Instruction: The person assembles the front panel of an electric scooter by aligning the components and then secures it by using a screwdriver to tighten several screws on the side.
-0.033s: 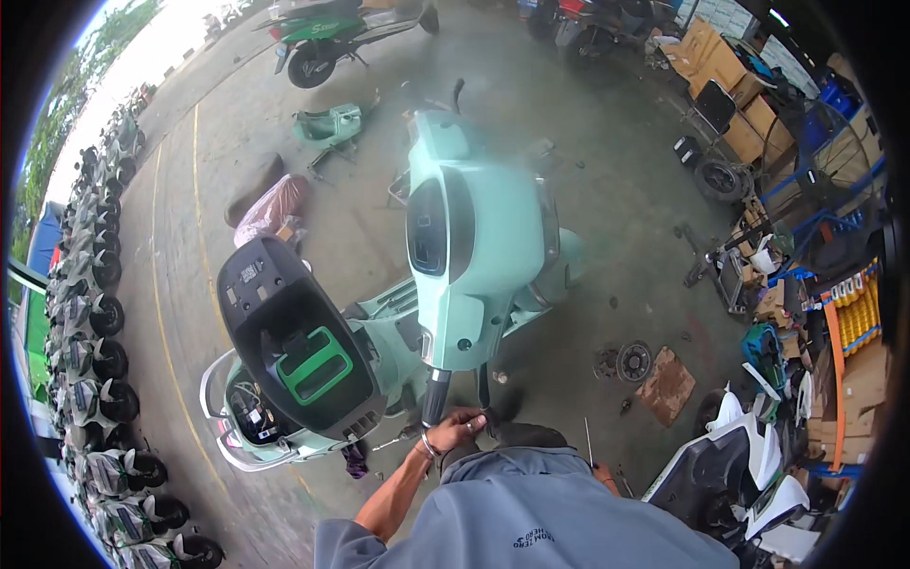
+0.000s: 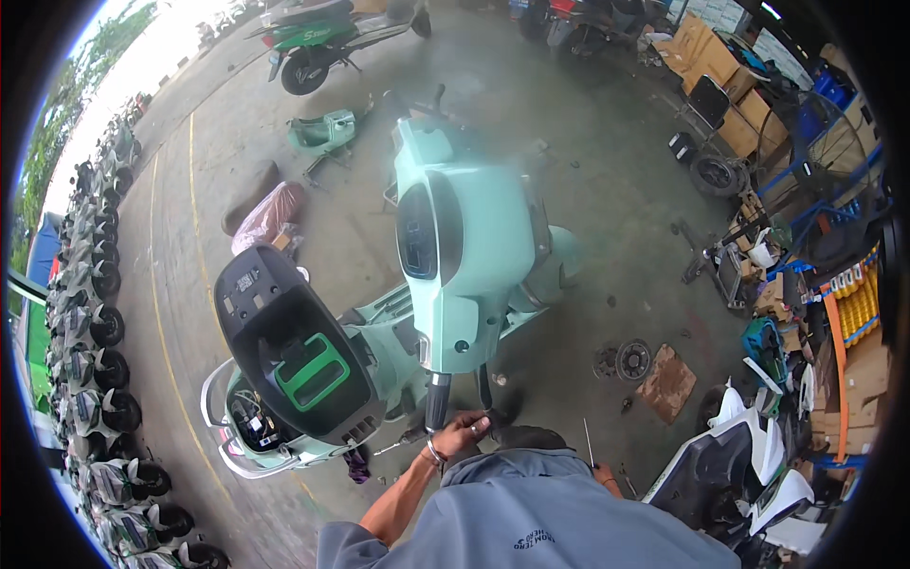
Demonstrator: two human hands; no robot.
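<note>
A pale green scooter (image 2: 483, 228) stands before me, its dark dashboard facing up and its handlebar grip (image 2: 437, 402) pointing toward me. Beside that grip, my left hand (image 2: 462, 431) is closed at the tip of the black brake lever (image 2: 484, 387); a bracelet circles the wrist. My right hand (image 2: 605, 474) is low, right of my body and partly hidden by my grey shirt. From its closed fingers a thin metal shaft, apparently a screwdriver (image 2: 588, 439), points upward. The scooter's open black storage bin (image 2: 294, 332) with a green frame lies to the left.
Parked scooters (image 2: 109, 370) line the left side. A green scooter (image 2: 318, 47) stands at the far end. On the floor lie a pale green body panel (image 2: 327, 131), a wheel rim (image 2: 632, 360) and a brown board (image 2: 666, 384). White bodywork (image 2: 749, 455) and boxes (image 2: 711, 57) crowd the right.
In the picture, the scooter's front has shifted slightly left. My left hand stays at the lever tip, and my right hand keeps its place low on the right.
</note>
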